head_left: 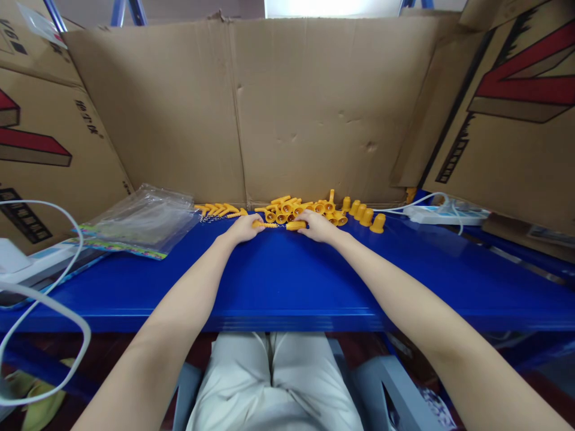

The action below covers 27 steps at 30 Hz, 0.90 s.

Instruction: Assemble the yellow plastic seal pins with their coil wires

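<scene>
My left hand (245, 228) is closed on one end of a yellow ridged rod (269, 225) low over the blue tabletop. Opposite it, my right hand (317, 226) pinches a smooth yellow plastic piece (295, 225). A short metal chain (281, 225) spans the gap between the two pieces. Just behind my hands lies a heap of yellow funnel-shaped parts (287, 209), their round open ends facing me. Left of it is a row of yellow T-shaped parts (218, 209) with small chains. Several yellow bell-shaped cups (366, 216) stand to the right.
Clear plastic bags (144, 218) lie on the left of the blue table (287, 281). Cardboard walls (323, 108) enclose the back and sides. A white power strip (444, 215) with a cable sits at the right; a white cable (78, 323) loops at the left.
</scene>
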Each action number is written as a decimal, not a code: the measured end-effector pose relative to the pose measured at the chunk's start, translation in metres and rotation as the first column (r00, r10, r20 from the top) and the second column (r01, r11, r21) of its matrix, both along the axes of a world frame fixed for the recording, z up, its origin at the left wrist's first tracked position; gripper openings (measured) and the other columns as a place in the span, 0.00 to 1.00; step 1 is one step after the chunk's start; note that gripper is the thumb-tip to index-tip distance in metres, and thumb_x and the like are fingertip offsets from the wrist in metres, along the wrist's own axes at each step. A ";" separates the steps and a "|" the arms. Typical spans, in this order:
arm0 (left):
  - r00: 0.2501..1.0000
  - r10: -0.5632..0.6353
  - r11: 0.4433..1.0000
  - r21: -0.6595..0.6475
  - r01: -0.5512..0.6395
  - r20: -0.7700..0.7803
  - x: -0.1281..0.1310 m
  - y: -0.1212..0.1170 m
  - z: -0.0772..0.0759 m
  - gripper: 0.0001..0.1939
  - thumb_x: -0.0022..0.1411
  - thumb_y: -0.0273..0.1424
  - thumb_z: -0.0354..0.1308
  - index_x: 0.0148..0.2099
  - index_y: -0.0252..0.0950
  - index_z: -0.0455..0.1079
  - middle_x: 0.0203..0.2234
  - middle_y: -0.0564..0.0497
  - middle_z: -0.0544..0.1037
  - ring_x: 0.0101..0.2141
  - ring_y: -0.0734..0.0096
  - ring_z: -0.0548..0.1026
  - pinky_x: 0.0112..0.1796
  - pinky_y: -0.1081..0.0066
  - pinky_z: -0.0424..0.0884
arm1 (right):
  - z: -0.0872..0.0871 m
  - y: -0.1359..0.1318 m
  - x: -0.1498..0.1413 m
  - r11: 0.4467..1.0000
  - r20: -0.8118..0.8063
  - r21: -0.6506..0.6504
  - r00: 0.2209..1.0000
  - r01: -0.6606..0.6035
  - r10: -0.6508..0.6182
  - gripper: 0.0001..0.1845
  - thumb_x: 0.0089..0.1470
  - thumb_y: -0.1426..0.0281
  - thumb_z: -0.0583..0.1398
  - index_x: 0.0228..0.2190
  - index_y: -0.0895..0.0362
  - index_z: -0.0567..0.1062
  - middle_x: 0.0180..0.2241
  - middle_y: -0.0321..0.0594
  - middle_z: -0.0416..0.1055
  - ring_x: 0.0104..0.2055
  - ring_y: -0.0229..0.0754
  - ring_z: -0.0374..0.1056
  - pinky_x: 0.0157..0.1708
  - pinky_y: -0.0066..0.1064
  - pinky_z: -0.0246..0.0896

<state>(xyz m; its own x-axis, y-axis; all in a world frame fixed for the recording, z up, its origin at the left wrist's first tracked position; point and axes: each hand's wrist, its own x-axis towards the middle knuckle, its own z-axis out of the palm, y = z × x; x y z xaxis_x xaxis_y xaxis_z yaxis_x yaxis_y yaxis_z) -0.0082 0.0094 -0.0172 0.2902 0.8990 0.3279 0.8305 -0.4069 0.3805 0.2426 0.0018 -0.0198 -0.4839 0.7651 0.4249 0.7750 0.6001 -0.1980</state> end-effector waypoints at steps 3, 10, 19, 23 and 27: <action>0.999 -0.029 0.999 -0.041 0.029 0.019 0.006 -0.007 0.002 0.12 0.56 0.35 0.57 0.40 0.35 0.72 0.22 0.53 0.74 0.26 0.70 0.72 0.35 0.71 0.64 | -0.003 0.002 -0.002 0.998 -0.042 0.027 0.998 -0.052 0.053 0.16 0.50 0.75 0.63 0.43 0.59 0.77 0.43 0.48 0.72 0.46 0.48 0.69 0.49 0.40 0.62; 0.997 -0.053 0.996 -0.072 0.057 0.056 0.017 -0.019 0.004 0.12 0.56 0.37 0.57 0.40 0.36 0.72 0.18 0.56 0.73 0.23 0.72 0.70 0.30 0.73 0.62 | -0.006 0.002 -0.005 0.990 -0.088 0.028 0.987 -0.136 0.138 0.16 0.53 0.75 0.61 0.46 0.57 0.76 0.42 0.46 0.70 0.45 0.45 0.68 0.50 0.40 0.62; 0.996 0.052 0.996 -0.071 -0.048 0.068 0.016 -0.016 0.003 0.10 0.46 0.30 0.61 0.35 0.37 0.71 0.16 0.59 0.69 0.20 0.74 0.67 0.26 0.74 0.58 | -0.007 0.007 -0.001 0.976 -0.248 -0.139 0.960 -0.166 0.128 0.25 0.47 0.74 0.66 0.48 0.58 0.71 0.47 0.47 0.70 0.45 0.45 0.69 0.50 0.43 0.64; 0.992 0.075 0.996 -0.058 -0.069 0.102 0.017 -0.017 0.005 0.08 0.44 0.30 0.62 0.30 0.37 0.71 0.15 0.59 0.68 0.20 0.75 0.66 0.25 0.74 0.58 | -0.003 0.008 0.005 0.922 -0.426 -0.319 0.902 -0.220 0.067 0.23 0.45 0.75 0.66 0.45 0.59 0.68 0.46 0.46 0.70 0.37 0.38 0.72 0.44 0.38 0.69; 0.992 0.068 0.997 -0.056 -0.062 0.110 0.017 -0.018 0.008 0.07 0.44 0.30 0.62 0.29 0.37 0.70 0.14 0.60 0.66 0.20 0.76 0.66 0.26 0.74 0.59 | -0.001 0.007 0.009 0.820 -0.524 -0.482 0.851 -0.310 0.013 0.16 0.47 0.72 0.66 0.38 0.59 0.68 0.37 0.41 0.72 0.30 0.36 0.73 0.39 0.34 0.71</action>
